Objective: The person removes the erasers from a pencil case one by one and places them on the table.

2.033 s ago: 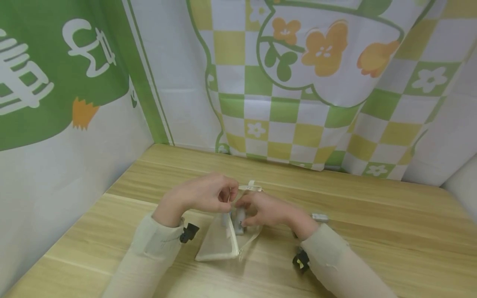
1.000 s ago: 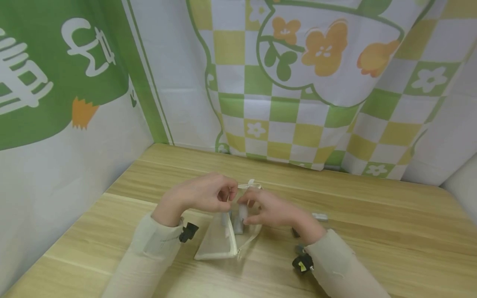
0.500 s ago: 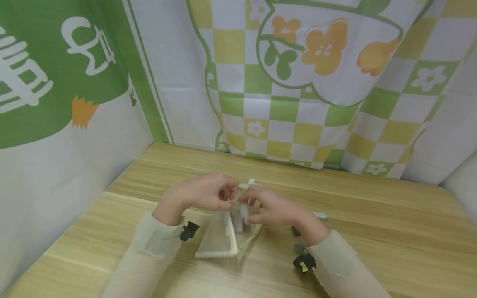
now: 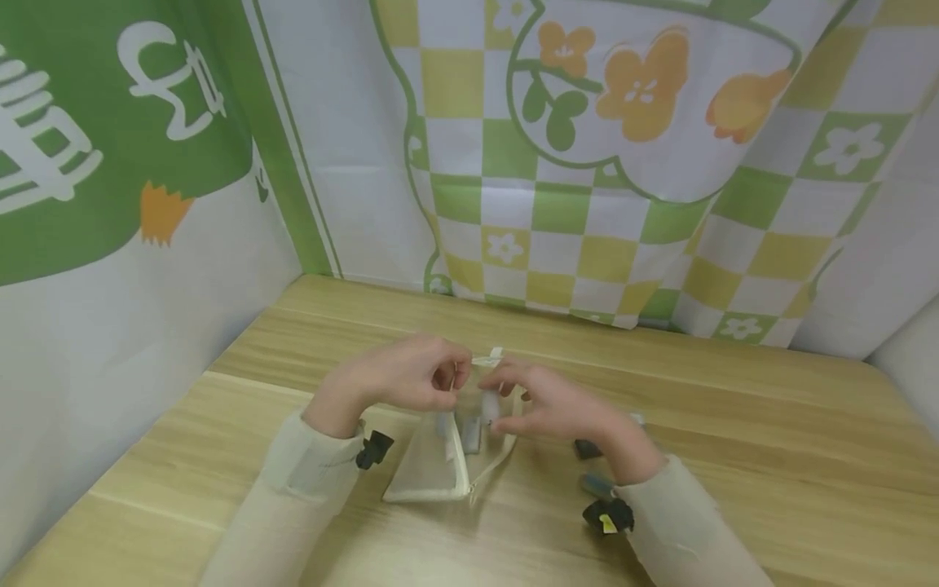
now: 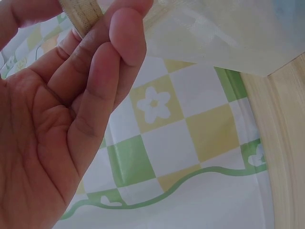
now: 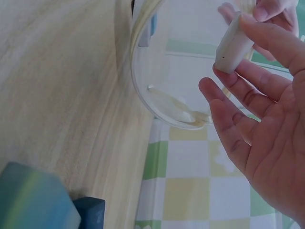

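A see-through pouch [image 4: 421,473] with a cream zipper edge stands open on the table. Its edge is pinched by my left hand [image 4: 411,375], and the left wrist view shows the zipper tape [image 5: 82,16] between thumb and fingers. At the pouch mouth, my right hand [image 4: 561,403] pinches a small whitish block [image 6: 233,47] between thumb and fingertips, the other fingers loosely bent. A grey block [image 4: 472,436] lies inside the pouch, with something bluish beside it behind the mesh.
Right of the pouch, near my right wrist, lie a blue-green block [image 4: 597,486] and a dark block [image 4: 587,448]. A pale block [image 4: 637,418] is partly hidden behind that wrist. A patterned cloth [image 4: 506,244] hangs along the table's back edge.
My right hand has moved to the right with the whitish block, away from the grey block in the pouch. The left hand stays on the zipper edge.
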### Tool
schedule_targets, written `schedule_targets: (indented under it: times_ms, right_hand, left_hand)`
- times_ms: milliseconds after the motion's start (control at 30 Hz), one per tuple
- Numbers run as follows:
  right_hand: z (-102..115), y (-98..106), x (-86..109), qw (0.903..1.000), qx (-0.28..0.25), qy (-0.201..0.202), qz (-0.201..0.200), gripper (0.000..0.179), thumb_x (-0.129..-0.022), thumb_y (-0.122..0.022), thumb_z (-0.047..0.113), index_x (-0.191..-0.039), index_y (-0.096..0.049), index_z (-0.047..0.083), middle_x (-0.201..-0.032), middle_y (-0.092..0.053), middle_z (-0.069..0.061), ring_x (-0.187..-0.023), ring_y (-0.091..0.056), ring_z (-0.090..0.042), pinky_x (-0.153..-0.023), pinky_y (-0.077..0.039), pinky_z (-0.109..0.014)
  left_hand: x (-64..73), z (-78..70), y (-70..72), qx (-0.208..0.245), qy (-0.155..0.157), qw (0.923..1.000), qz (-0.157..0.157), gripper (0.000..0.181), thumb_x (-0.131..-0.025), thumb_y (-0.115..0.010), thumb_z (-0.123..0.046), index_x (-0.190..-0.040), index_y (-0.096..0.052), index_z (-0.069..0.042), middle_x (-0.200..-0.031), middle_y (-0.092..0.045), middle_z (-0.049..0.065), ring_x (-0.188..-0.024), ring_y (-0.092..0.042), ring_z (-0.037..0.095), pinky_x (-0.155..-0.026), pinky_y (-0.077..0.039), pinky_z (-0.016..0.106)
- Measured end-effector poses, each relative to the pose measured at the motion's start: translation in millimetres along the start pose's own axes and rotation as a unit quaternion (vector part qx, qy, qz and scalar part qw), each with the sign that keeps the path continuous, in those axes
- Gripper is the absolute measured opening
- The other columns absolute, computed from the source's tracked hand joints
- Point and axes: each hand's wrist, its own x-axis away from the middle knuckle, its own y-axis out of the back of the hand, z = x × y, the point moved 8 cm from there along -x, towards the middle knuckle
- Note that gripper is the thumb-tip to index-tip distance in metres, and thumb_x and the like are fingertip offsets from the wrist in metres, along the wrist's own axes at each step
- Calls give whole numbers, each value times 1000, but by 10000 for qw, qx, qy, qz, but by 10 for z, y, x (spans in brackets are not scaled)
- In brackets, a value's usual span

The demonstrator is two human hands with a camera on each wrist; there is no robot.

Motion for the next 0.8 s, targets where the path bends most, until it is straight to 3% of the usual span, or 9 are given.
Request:
schedule_targets:
  times_ms: [800]
  right_hand:
    - [68,105,298,9986,217,222,-431,47,-87,-74,25,-131,-61,11,-116,-60,2,-107,-58,-18,-86,-53,-42]
  left_hand:
    - [-15,-1,-24,-32,74,9999,64,10,-77,-65,-10,-81,-59,-16,-67,-56,-8,-60,-49,5,-56,-43,22]
